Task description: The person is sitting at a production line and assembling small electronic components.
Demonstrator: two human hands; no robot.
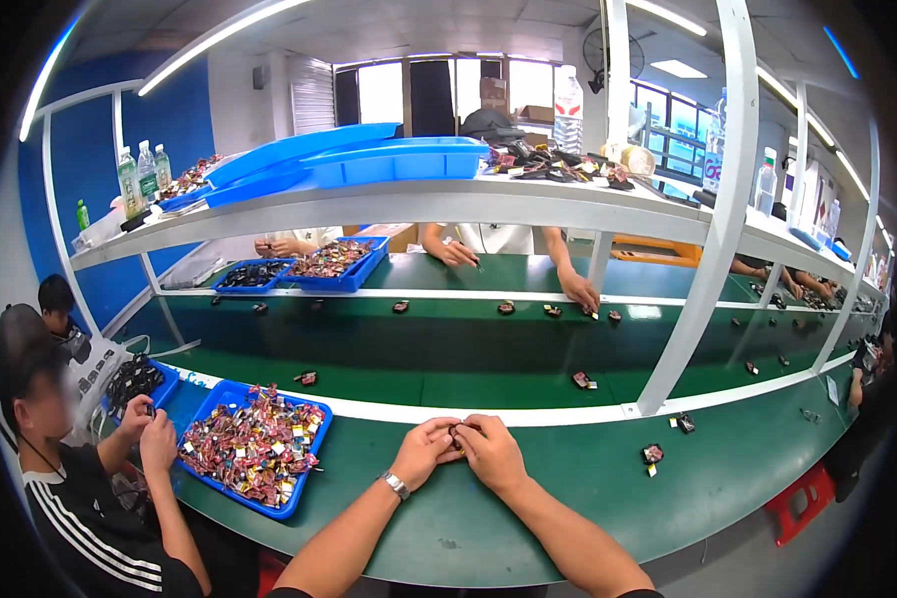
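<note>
My left hand [421, 456] and my right hand [495, 456] meet over the near edge of the green work table [558, 478]. Both are closed, fingertips together, around a small dark part [455, 433] that looks like an electronic piece. My fingers cover most of it, so its exact kind is hidden. A blue tray [315, 460] heaped with small red, yellow and white electronic pieces [249, 444] stands left of my left hand. To the right of my right hand, a small red-and-black piece [652, 454] and a dark piece [683, 424] lie on the table.
A green conveyor belt [448, 349] with scattered pieces runs beyond a white rail [528, 417]. White shelf posts [703, 279] rise at the right. Left of me a co-worker [80, 498] handles something small beside a tray of black parts [164, 384]. Other people's hands [578, 289] work across the belt.
</note>
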